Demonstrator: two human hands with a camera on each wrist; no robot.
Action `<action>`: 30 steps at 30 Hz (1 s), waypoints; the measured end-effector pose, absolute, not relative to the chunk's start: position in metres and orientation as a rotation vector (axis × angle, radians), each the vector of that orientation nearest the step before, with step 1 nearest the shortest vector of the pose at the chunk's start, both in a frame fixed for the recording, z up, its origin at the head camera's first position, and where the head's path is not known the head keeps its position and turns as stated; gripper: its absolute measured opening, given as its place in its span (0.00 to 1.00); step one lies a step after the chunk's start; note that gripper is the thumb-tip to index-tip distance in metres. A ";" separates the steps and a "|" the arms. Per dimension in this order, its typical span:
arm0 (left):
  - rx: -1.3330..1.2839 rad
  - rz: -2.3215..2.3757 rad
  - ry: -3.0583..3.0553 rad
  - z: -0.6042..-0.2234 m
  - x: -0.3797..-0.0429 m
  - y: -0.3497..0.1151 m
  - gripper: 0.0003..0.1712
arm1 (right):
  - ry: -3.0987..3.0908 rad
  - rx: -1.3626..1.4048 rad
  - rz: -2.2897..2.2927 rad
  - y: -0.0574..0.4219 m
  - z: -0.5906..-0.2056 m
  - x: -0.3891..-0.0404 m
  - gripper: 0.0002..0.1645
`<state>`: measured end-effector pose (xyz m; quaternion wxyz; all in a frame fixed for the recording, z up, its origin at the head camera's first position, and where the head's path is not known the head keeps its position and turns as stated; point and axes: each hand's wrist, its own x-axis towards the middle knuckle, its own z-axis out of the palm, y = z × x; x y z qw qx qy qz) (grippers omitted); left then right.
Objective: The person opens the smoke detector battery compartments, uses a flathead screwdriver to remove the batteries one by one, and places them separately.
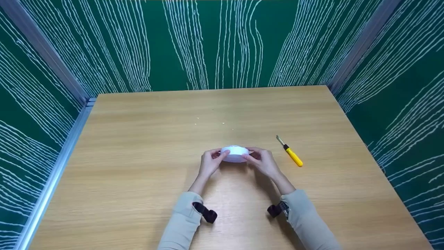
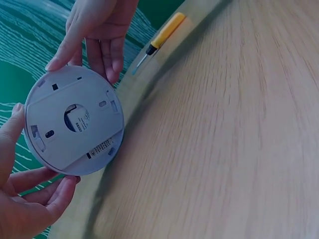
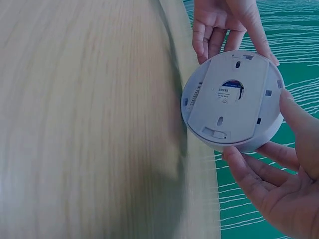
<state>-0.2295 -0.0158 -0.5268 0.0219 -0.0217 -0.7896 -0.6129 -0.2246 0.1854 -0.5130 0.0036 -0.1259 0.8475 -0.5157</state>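
A round white smoke detector (image 1: 235, 153) is held up above the table between both hands. Its back, seen in the left wrist view, has a flat mounting plate (image 2: 55, 112) with slots and a central round hole, where a printed label (image 2: 79, 119) shows. My left hand (image 1: 211, 162) grips the left rim with thumb and fingers. On the opposite rim, my right hand (image 1: 264, 162) pinches the detector the same way. To the right of the right hand, a screwdriver (image 1: 294, 156) with a yellow handle lies on the table, untouched.
The wooden table (image 1: 138, 139) carries a few tiny white specks (image 1: 223, 123) beyond the hands. Green walls with white lines (image 1: 236, 45) stand behind and at both sides, with metal posts (image 1: 364, 45) at the corners.
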 end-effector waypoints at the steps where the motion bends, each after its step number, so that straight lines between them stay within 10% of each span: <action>1: -0.057 -1.895 -2.447 -0.526 -0.229 -0.015 0.21 | 2.654 -0.383 -1.618 0.185 -0.514 -0.225 0.27; 30: 0.015 -1.828 -2.448 -0.529 -0.234 -0.012 0.19 | 2.757 -0.248 -1.703 0.178 -0.520 -0.245 0.21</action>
